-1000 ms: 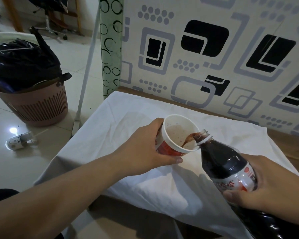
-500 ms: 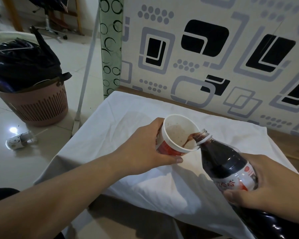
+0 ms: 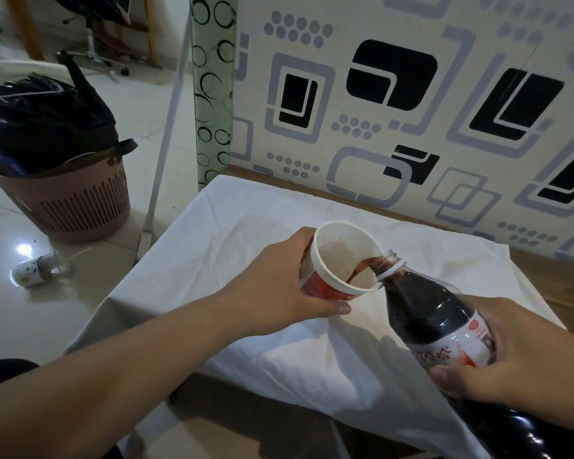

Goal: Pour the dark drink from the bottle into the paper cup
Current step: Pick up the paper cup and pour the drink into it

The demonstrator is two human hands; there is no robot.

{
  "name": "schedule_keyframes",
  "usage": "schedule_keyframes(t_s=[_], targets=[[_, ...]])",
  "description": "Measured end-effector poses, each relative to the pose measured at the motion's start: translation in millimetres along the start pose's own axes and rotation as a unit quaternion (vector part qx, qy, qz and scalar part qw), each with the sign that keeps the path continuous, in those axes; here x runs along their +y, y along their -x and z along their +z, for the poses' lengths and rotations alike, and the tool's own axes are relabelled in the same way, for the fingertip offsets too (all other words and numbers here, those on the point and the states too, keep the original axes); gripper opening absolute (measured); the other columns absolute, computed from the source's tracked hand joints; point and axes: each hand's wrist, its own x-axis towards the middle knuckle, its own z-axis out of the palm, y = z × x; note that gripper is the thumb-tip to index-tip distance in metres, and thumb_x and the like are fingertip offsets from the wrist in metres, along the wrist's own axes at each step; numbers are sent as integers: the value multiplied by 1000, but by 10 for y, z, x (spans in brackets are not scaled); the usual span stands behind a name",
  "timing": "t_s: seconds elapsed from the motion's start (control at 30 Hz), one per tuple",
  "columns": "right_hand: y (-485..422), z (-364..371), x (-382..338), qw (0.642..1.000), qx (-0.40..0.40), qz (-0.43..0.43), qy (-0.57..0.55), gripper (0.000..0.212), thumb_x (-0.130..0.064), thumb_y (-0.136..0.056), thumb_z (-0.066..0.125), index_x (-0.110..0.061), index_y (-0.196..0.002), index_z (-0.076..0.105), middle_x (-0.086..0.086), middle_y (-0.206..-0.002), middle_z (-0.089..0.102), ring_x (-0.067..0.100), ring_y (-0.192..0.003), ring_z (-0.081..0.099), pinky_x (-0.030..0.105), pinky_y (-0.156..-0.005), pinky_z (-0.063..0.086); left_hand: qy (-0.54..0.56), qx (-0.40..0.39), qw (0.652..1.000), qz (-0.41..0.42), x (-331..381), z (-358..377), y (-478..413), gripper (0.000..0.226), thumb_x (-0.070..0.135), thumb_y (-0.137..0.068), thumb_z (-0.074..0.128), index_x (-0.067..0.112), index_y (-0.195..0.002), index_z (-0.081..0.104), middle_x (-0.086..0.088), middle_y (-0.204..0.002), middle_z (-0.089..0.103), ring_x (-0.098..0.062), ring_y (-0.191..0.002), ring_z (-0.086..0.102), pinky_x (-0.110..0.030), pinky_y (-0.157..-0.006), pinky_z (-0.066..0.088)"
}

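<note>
Down at the right, the right hand [image 3: 511,352] grips the tilted bottle [image 3: 424,313], its mouth at the rim of the paper cup [image 3: 342,260]. The left hand [image 3: 279,286] grips the cup over the cloth [image 3: 239,226] on the tabletop [image 3: 564,293]. Some dark drink [image 3: 362,267] runs in; the cup looks about half full, so more pouring is left. Farther off stand a pink bin [image 3: 77,203] and a patterned wall [image 3: 411,134].

Left grip [image 3: 275,293] curled (thumb forward); right grip [image 3: 517,356] wrapped, forearms extended.
</note>
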Motion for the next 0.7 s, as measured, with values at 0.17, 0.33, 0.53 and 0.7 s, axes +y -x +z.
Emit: schedule_keyframes(t_s=[0.17,0.33,0.53,0.7], targets=[[20,1,-34,1000,-3,5,4,89,-91,-36,73,-42,-109,62,-10,-83,81,11,-64,76,36,-69,62,5,0,1000,0,4,5,3,77,66,-57,74,56,-120,32,38,-114,46,10,-105,47,-9,-78,43],[16,26,-75,1000,0,-2,10,64,-61,-51,79,-39,-109,62,-6,-81,81,13,-63,76,37,-68,64,5,-1,1000,2,10,3,7,76,64,-58,75,54,-121,33,35,-115,47,8,-105,48,-8,-79,43],[11,26,-74,1000,2,-8,14,53,-60,-51,77,-40,-99,65,-8,-71,79,12,-58,74,28,-57,61,12,-4,1000,1,8,-4,7,76,63,-59,76,51,-122,35,34,-114,48,8,-106,47,-7,-78,43],[5,11,-92,1000,3,-8,15,58,-57,-52,78,-37,-104,63,-4,-76,80,13,-59,74,28,-58,61,18,0,1000,2,20,-9,13,75,63,-58,76,53,-120,35,40,-110,47,14,-104,44,-2,-72,39]])
